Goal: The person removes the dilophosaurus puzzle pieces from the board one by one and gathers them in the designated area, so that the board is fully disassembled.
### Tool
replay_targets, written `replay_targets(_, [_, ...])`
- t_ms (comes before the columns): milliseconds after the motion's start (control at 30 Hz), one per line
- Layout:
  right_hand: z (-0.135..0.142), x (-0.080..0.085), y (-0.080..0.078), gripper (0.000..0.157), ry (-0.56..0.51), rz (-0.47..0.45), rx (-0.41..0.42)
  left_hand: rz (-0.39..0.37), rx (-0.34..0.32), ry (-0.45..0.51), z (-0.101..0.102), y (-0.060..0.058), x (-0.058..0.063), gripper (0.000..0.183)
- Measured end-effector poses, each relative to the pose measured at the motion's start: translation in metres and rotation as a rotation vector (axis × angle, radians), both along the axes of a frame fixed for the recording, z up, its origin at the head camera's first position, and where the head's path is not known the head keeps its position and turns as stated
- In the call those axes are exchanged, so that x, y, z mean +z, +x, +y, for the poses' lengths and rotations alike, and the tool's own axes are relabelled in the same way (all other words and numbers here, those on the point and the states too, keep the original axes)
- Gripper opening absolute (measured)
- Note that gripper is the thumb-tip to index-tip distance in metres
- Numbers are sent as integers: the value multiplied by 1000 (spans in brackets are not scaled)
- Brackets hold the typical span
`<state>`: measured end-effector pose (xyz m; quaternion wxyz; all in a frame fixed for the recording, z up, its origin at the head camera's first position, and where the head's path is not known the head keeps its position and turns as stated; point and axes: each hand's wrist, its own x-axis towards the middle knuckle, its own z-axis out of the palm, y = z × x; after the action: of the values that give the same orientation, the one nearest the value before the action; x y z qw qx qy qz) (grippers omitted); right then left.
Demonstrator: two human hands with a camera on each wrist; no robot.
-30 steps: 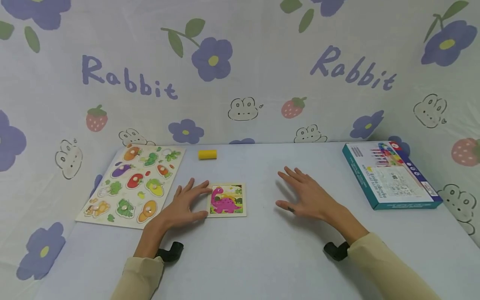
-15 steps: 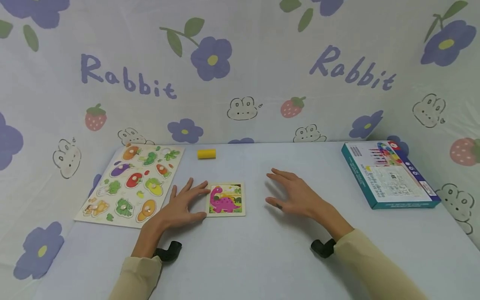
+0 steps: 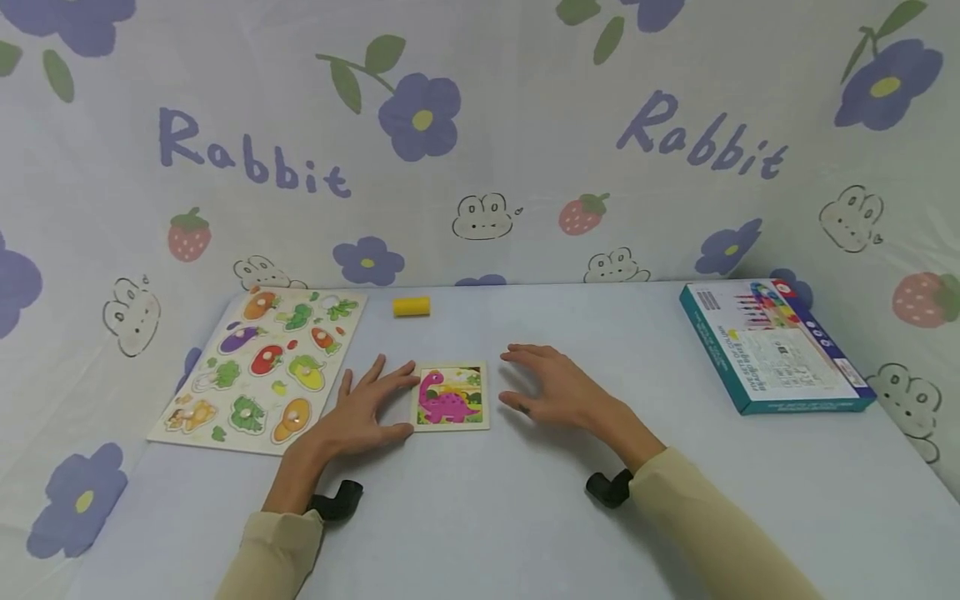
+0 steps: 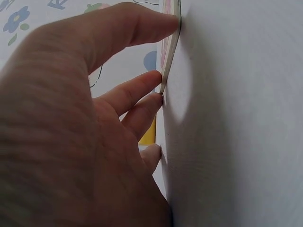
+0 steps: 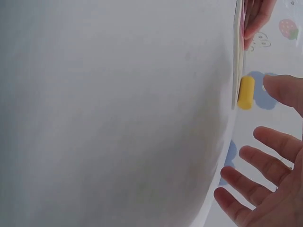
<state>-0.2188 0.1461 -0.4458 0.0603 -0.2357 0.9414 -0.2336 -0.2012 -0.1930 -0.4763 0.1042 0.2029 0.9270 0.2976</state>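
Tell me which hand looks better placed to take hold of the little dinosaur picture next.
Probably the left hand: its thumb and fingertips touch the dinosaur picture's left edge. The right hand faces the opposite edge, but a gap separates them.

Soft, dullish light in here
Faint shadow beneath the right hand (image 3: 562, 388); wrist views dimmer, perhaps slightly blurred.
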Motion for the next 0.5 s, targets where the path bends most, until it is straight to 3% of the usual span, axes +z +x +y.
replay_targets(500, [-33,-3,-5,66,-21,-7,56,25,-41,-36,-1,1,-1,74])
